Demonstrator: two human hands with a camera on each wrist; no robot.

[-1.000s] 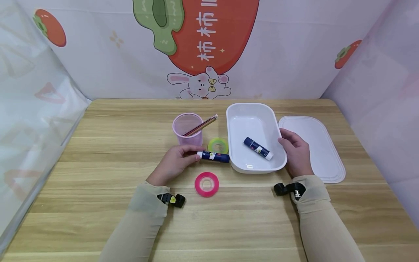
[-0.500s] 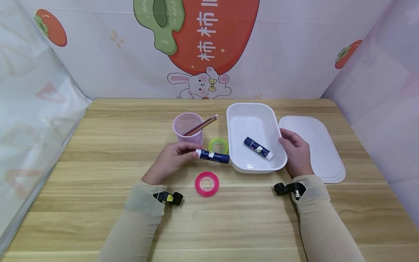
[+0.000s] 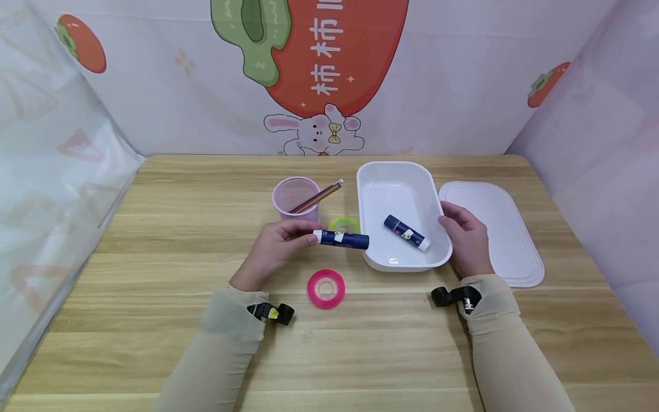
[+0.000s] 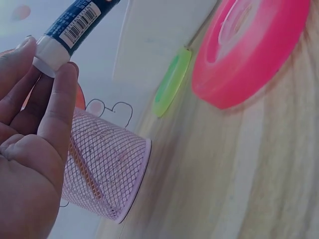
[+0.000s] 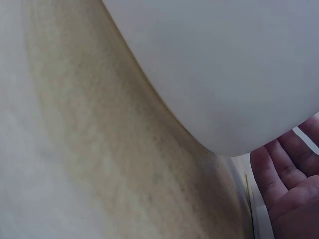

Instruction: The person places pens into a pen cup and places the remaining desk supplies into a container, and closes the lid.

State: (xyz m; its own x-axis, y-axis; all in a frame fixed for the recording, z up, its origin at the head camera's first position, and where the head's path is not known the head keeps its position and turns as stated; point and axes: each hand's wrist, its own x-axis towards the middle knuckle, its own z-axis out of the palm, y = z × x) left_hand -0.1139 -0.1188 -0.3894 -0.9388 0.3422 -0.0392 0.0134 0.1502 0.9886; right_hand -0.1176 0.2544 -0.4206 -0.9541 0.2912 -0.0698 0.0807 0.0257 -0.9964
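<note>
Between thumb and fingers, my left hand (image 3: 273, 252) pinches a dark blue glue stick (image 3: 344, 239) by its white cap. The stick is off the table, and its far end overlaps the left rim of a white plastic box (image 3: 396, 178) in the head view. Inside that box lies a second glue stick (image 3: 405, 232), slanted. My right hand (image 3: 465, 237) holds the box's right side, thumb at the rim and fingers along the outer wall. In the right wrist view the box wall (image 5: 224, 74) hides part of those fingers.
A pink mesh pen cup (image 3: 302, 213) with pencils (image 3: 319, 197) leaning in it stands behind my left hand. Green tape (image 3: 342, 221) lies partly under the held stick's line of sight. Pink tape (image 3: 311, 289) lies nearer. A white lid (image 3: 509, 234) lies right of the box.
My left hand first drew slightly left, then rose and moved right with the glue stick, whose end now overlaps the box rim. The right hand and box look unmoved.
</note>
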